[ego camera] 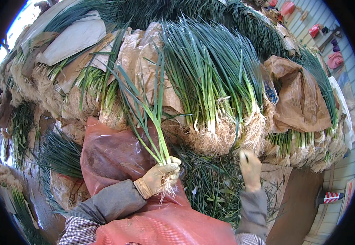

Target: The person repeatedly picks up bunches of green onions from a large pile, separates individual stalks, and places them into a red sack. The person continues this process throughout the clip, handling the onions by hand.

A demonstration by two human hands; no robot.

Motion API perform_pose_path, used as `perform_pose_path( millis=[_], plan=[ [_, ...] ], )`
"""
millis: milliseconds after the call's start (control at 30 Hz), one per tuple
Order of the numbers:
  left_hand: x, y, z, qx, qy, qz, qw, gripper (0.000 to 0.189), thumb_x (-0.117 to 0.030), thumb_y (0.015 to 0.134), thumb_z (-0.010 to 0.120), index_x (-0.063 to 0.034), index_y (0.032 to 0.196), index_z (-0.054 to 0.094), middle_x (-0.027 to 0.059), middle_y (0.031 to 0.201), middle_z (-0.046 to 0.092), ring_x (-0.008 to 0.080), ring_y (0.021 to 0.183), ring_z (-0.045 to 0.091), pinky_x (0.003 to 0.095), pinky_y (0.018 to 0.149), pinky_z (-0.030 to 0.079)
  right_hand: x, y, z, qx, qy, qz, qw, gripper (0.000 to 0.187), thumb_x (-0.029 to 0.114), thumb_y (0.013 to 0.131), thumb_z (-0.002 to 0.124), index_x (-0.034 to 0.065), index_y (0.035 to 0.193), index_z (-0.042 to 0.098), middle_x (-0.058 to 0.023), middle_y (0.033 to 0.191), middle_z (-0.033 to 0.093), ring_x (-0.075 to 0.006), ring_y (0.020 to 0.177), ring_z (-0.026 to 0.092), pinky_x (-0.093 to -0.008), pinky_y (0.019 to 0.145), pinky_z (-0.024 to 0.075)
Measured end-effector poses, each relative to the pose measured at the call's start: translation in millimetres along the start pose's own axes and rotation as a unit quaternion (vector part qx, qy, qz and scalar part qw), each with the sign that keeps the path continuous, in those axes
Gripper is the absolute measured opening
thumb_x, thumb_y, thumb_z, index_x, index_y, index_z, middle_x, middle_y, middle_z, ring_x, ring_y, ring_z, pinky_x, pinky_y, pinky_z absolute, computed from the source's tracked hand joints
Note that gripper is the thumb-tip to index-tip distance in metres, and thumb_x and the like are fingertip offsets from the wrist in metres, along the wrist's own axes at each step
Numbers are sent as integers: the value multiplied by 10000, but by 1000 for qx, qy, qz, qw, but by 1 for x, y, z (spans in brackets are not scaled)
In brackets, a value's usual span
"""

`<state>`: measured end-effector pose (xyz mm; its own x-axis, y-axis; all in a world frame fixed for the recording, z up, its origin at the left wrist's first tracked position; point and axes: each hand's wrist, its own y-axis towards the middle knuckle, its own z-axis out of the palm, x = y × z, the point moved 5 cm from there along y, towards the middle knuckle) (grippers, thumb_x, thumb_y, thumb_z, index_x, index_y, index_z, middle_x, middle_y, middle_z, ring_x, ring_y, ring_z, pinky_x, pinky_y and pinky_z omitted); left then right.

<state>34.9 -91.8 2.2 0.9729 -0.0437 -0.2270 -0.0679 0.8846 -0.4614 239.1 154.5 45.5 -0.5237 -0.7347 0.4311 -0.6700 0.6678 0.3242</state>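
Note:
My left hand [160, 177], in a pale glove, is closed around the lower stalks of a few green onions [156, 122]. Their leaves point up and away from me, and their stringy roots hang below my fist. To the right, my right hand [251, 170] is blurred, with its fingers curled. It is just below the hanging roots [254, 131] of the large green onion pile [208, 70]; whether it touches or holds any is unclear. Loose green leaf trimmings [211, 183] lie beneath, between my two hands.
A red plastic apron [165, 225] covers my lap. Brown woven sacking [303, 95] drapes over more onions at the right. Paper and sack sheets [76, 36] cover stacked bundles at the left. Another leafy bundle [61, 153] lies beside my left arm. A ribbed pale surface [327, 211] runs along the right.

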Motion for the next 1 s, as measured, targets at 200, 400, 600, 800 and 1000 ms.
perform_pose_path(
  millis=[200,400,600,800,1000],
  plan=[
    [-13,-4,11,2,49,19,999,187,-82,911,621,-46,1094,610,19,797,588,122,661,565,253,580,486,75,157,95,273,-126,56,952,391,416,932,584,28,944,630,-138,844,660,-223,725,629,-388,693,538],
    [-19,0,13,-8,53,99,994,366,-22,884,624,-17,1240,540,82,1108,625,159,923,633,279,806,552,142,90,71,317,243,223,889,299,324,906,654,30,953,624,-82,792,637,-145,682,593,-228,546,505],
    [-5,-1,0,20,52,61,997,335,22,854,651,-25,1175,569,60,989,649,151,839,643,267,727,564,178,18,73,178,475,208,837,86,113,899,658,47,914,604,8,770,581,-41,551,457,-198,473,363],
    [-5,5,-37,-30,42,-5,999,370,111,811,614,-25,1149,552,79,982,635,194,808,662,332,736,577,183,9,36,143,619,226,739,68,71,925,555,19,911,512,-108,816,625,-117,558,573,-228,507,480],
    [-9,-2,-26,-39,62,84,994,364,157,775,608,-15,1094,569,76,1086,606,180,933,640,311,806,540,206,67,100,282,294,167,898,279,275,880,697,15,954,629,2,758,568,-83,668,495,-261,563,419]
  ],
)
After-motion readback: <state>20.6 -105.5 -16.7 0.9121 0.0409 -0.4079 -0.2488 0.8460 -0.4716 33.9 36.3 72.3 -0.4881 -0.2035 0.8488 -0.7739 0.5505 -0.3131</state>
